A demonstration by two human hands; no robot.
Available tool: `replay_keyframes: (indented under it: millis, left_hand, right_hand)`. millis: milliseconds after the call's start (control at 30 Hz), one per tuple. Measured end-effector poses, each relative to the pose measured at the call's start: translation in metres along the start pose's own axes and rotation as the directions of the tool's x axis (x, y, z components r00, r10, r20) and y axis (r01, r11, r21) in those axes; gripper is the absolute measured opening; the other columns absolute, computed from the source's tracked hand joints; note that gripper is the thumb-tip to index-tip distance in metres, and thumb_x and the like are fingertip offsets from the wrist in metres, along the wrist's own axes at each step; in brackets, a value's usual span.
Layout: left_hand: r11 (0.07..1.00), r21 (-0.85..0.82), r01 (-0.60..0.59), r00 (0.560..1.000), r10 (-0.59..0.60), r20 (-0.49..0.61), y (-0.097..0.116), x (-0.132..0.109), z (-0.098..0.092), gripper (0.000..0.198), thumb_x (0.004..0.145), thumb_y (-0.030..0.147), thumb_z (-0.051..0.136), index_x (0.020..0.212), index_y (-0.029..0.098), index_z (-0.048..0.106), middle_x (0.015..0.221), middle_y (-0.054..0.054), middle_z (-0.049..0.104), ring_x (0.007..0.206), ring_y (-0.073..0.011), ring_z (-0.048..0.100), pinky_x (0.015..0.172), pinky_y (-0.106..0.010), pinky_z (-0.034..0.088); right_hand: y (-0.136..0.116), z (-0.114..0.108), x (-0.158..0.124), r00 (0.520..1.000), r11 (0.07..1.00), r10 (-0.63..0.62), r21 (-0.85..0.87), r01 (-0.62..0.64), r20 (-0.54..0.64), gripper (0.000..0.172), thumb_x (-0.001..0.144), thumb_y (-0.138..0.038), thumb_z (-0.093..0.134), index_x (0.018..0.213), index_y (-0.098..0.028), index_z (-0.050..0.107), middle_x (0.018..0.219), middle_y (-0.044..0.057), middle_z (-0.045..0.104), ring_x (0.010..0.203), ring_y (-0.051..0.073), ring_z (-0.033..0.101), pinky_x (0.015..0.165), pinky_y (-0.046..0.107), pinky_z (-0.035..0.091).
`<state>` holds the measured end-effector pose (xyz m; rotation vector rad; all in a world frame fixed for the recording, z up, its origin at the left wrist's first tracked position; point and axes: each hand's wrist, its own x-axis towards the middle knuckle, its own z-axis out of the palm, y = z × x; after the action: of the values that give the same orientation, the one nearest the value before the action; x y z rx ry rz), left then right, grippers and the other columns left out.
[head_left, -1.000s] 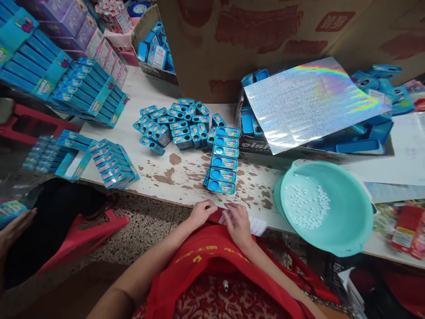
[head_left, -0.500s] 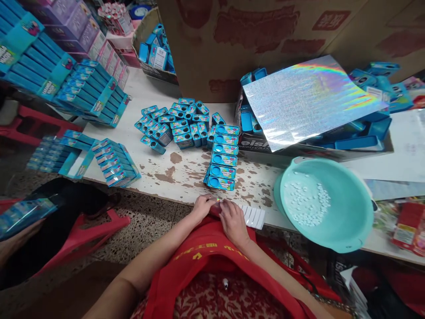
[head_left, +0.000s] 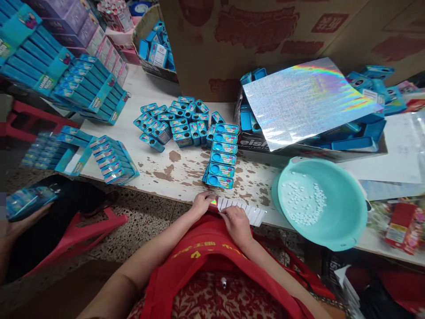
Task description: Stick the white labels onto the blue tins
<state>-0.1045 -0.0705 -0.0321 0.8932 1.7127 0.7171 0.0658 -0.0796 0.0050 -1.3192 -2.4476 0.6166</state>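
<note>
My left hand (head_left: 201, 204) and my right hand (head_left: 236, 223) meet at the near edge of the worn white table (head_left: 186, 170). The left fingers pinch a small shiny rainbow sticker (head_left: 213, 202). The right hand rests closed on a white backing strip of stickers (head_left: 244, 210) that runs off to the right. Just beyond the hands stands a stacked row of blue tins (head_left: 222, 160). Further back lies a loose cluster of several blue tins (head_left: 175, 124).
A teal basin (head_left: 323, 204) with small white tablets sits at the right. A holographic sheet (head_left: 308, 99) covers a box of blue tins. Packed blue displays (head_left: 111, 159) lie at the left. Another person's hand (head_left: 20, 221) holds a wrapped pack at far left.
The white sticker strip has come further into view on the table edge. My left fingers now pinch a shiny sticker. The other person's hand has raised a wrapped pack.
</note>
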Motion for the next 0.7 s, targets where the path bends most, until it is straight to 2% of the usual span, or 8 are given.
replay_keyframes:
  millis: [167,267,500,600,700]
  left_hand:
    - [0.998,0.059,0.000,1.000,0.000,-0.001,0.003,-0.001,-0.001,0.019,0.075,0.029,0.052,0.066,0.016,0.062,0.065,0.000,0.063,0.065,-0.0143,0.054,0.062,-0.025,0.040]
    - [0.999,0.038,0.005,1.000,-0.006,0.018,0.005,-0.001,-0.003,0.019,0.075,0.030,0.054,0.065,0.016,0.062,0.063,0.001,0.063,0.064,-0.0144,0.054,0.061,-0.025,0.040]
    - [1.000,0.019,-0.004,0.999,0.004,0.034,0.009,0.002,-0.005,0.022,0.074,0.034,0.054,0.065,0.016,0.063,0.065,0.000,0.064,0.066,-0.0160,0.056,0.064,-0.027,0.041]
    - [1.000,-0.018,-0.020,0.999,0.021,0.032,0.009,0.004,-0.003,0.023,0.074,0.034,0.053,0.071,0.016,0.066,0.072,-0.003,0.068,0.072,-0.0182,0.060,0.068,-0.028,0.044]
    - [0.999,-0.050,-0.020,0.999,0.022,0.043,0.006,0.006,-0.002,0.026,0.074,0.035,0.053,0.077,0.015,0.068,0.080,-0.005,0.071,0.079,-0.0210,0.062,0.072,-0.030,0.046]
  right_hand:
    - [0.000,-0.002,-0.002,1.000,0.999,0.005,0.032,-0.005,0.008,0.016,0.091,-0.023,0.050,0.079,-0.020,0.060,0.073,0.003,0.064,0.071,0.018,0.055,0.067,0.030,0.036]
    - [0.001,-0.002,0.000,0.999,0.998,0.027,0.060,-0.028,0.022,0.015,0.090,-0.023,0.051,0.079,-0.020,0.061,0.075,0.003,0.065,0.072,0.018,0.055,0.067,0.030,0.036]
    - [0.012,0.002,0.018,0.996,0.993,0.085,0.088,-0.084,-0.002,0.015,0.089,-0.023,0.051,0.078,-0.021,0.062,0.076,0.004,0.063,0.076,0.020,0.052,0.069,0.031,0.040]
    - [0.020,0.007,0.032,0.998,0.996,0.055,0.070,-0.053,-0.022,0.016,0.089,-0.022,0.049,0.086,-0.020,0.064,0.086,0.007,0.063,0.082,0.022,0.051,0.071,0.032,0.042]
    - [0.027,0.012,0.042,0.995,0.995,0.089,0.056,-0.086,-0.053,0.019,0.089,-0.024,0.047,0.097,-0.017,0.063,0.086,0.009,0.062,0.080,0.023,0.052,0.070,0.033,0.043]
